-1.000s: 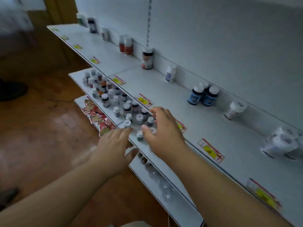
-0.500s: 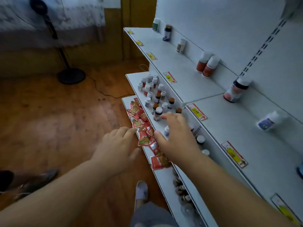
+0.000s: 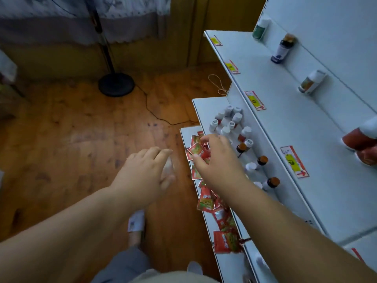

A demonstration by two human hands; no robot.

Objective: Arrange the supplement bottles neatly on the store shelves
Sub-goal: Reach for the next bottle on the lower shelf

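Head view: left hand (image 3: 145, 172) over the wooden floor (image 3: 67, 139), fingers curled around something pale and blurred, can't tell what. Right hand (image 3: 217, 160) hovers fingers loosely spread, empty, above red sachets (image 3: 206, 201) on the lowest shelf (image 3: 228, 266). Small supplement bottles (image 3: 232, 123) cluster on the middle shelf (image 3: 206, 107), just right of that hand.

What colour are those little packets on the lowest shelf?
The packets are mostly red with green and white printing, seen best in the head view.
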